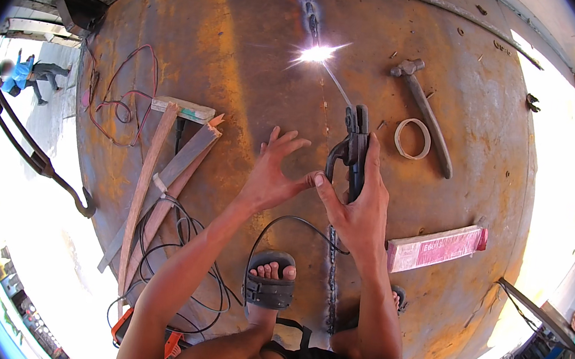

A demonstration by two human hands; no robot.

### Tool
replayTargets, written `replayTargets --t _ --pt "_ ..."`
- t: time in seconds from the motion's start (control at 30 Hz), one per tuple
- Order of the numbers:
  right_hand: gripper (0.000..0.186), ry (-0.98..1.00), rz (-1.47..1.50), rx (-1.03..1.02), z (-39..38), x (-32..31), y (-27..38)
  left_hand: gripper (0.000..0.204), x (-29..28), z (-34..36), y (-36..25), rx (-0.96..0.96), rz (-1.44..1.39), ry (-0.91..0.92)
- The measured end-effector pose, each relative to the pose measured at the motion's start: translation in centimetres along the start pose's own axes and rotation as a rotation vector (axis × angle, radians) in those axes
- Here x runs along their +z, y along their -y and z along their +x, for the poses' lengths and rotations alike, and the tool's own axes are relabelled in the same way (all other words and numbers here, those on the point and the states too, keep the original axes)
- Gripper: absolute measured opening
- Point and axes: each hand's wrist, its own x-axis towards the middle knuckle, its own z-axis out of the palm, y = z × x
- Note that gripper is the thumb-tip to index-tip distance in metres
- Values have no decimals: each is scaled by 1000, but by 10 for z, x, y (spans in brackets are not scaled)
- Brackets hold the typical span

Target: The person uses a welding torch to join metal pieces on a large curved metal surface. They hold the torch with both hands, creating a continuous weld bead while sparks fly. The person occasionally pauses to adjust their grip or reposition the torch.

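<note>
My right hand (358, 212) grips a black welding electrode holder (352, 151). Its thin rod (337, 84) reaches up to a bright white arc (316, 54) on a vertical weld seam (309, 5) of a large rusty steel plate (245, 54). My left hand (274, 171) has its fingers spread, the thumb touching my right hand near the holder. A black cable (283, 221) loops under my wrists. My left foot in a grey sandal (268, 284) rests on the plate below the hands.
A hammer (423, 110) and a ring of tape (413, 138) lie right of the holder. A pink electrode box (436, 247) sits lower right. Wooden planks (160, 179), red wire (123, 97) and black cables (180, 252) lie left. A person in blue (23, 75) crouches far left.
</note>
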Motion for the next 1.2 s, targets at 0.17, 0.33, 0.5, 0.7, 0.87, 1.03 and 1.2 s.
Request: replayTargets --t 0.17,0.33,0.5,0.7,0.87,1.03,1.2 --pt "107 30 17 27 1 -1 1 83 0 0 0 -10 9 4" --pt "102 -8 -2 -3 0 1 -1 82 0 0 1 -12 -1 5" --pt "102 -7 13 -2 1 1 1 82 -2 1 -1 -9 -2 13" --pt "107 -1 47 33 -2 2 3 81 -1 1 1 0 -19 8" --pt "106 -21 33 -12 -3 3 -3 82 1 1 0 -2 15 7" --pt "104 -11 21 -3 0 2 0 82 -1 0 -1 -7 11 10" --pt "102 -36 -7 -51 0 4 -4 82 -1 0 0 -4 -2 12"
